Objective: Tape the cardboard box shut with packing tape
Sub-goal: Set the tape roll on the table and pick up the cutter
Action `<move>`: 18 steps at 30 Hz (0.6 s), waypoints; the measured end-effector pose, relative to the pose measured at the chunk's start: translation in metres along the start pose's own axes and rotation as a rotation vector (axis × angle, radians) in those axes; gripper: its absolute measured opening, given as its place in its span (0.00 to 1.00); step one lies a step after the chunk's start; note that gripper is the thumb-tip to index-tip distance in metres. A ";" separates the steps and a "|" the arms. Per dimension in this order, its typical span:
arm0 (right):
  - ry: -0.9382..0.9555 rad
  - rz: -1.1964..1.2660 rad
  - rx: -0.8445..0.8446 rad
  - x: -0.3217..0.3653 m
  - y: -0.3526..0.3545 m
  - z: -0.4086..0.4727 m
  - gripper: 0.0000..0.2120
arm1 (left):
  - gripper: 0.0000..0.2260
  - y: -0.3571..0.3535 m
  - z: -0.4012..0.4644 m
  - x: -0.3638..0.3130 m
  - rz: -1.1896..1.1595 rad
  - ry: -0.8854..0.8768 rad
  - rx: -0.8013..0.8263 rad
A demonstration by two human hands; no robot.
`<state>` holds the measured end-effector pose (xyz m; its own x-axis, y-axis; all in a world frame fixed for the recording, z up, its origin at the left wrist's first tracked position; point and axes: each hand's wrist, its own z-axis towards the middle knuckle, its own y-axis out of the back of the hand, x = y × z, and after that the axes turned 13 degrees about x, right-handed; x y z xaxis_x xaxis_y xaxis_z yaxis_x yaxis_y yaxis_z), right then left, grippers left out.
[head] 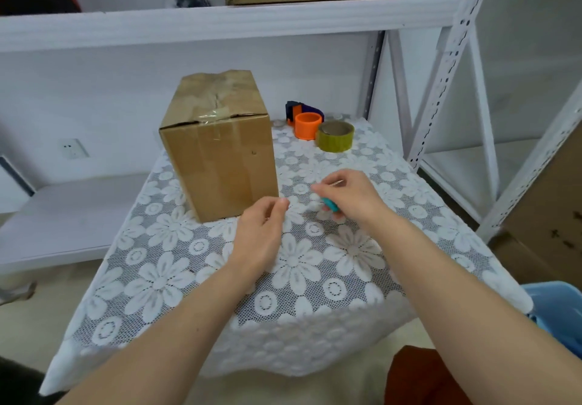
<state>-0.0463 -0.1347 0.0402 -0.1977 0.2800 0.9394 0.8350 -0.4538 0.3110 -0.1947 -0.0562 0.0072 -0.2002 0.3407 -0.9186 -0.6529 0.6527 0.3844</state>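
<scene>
While the cardboard box [217, 149] stood closed on the lace-covered table [315, 278], I took it as my landmark for everything else. Its top flaps were down and some clear tape already crossed the seam and ran over the near top edge, though it looked wrinkled, so I judged the sealing only partly done. Behind and to the right of the box sat the packing tape roll [335, 136], touching an orange dispenser [307, 122], both well apart from my hands. My left hand [261, 234] hovered just in front of the box's near corner, fingers loosely curled and empty. My right hand [349, 196], right of the box, pinched thumb to forefinger, with a small teal object [330, 204] tucked beneath; possibly a cutter, but blur hid it. Fresh tape remained to be pulled and pressed down.
</scene>
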 end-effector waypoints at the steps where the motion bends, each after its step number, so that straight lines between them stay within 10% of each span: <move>1: -0.011 0.025 -0.047 0.000 0.006 0.004 0.12 | 0.09 -0.005 0.004 -0.005 0.001 -0.012 0.006; 11: -0.110 0.225 -0.247 -0.017 0.060 0.070 0.04 | 0.10 -0.046 0.078 -0.028 -0.011 -0.033 0.080; 18: -0.092 0.206 -0.499 -0.025 0.090 0.155 0.16 | 0.12 -0.060 0.137 -0.024 -0.079 0.037 -0.027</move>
<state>0.1135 -0.0519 0.0223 0.0084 0.2056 0.9786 0.5024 -0.8470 0.1736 -0.0510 -0.0110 0.0190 -0.1735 0.2633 -0.9490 -0.6869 0.6581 0.3082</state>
